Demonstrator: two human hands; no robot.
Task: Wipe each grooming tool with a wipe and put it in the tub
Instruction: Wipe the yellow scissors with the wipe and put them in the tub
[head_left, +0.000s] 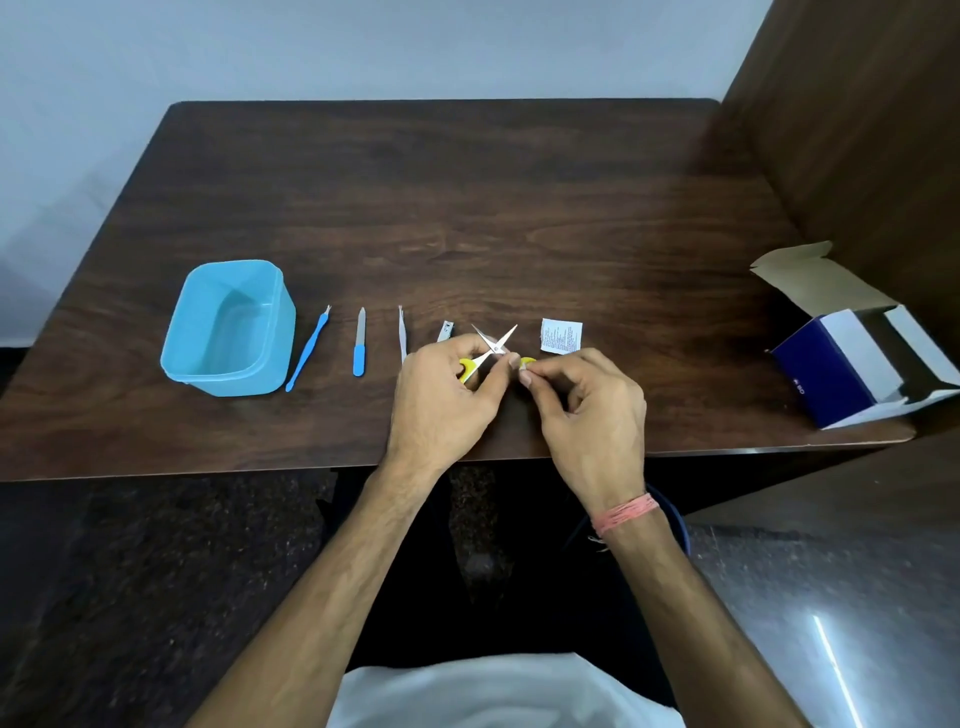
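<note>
We take the tub (228, 327) as landmark; everything else is placed from it.

Worktop (467, 208): dark wood. The blue tub sits toward its left, open, and nothing shows inside it, so we judge no tool is put away yet.

Open cardboard box (857, 364): far right of the tub, at the worktop's right edge.

Left hand (441, 395): right of the tub, past the row of tools, fingers curled round one yellow handle of the scissors (493, 345). Right hand (587, 405): farther right again, fingertips pinching at the other yellow handle. The hands are close together, both clamped on the scissors, blades spread wide in an X. We cannot tell if a wipe is pinched in the right fingers; something pale shows there, too small to call.

Row between tub and hands, nearest first: blue cuticle pusher (307, 349) just beside the tub, blue-handled nail file (360, 343), tweezers (402, 332), nail clipper (445, 331) partly behind the left hand.

Wipe sachet (561, 336): white with print, beyond the hands on the side away from the tub, lying flat.

Step in hand, our call: first tool, scissors, opened for wiping. Next move calls for wiping both blades carefully, closing them, then carrying them left over the row to the tub.
</note>
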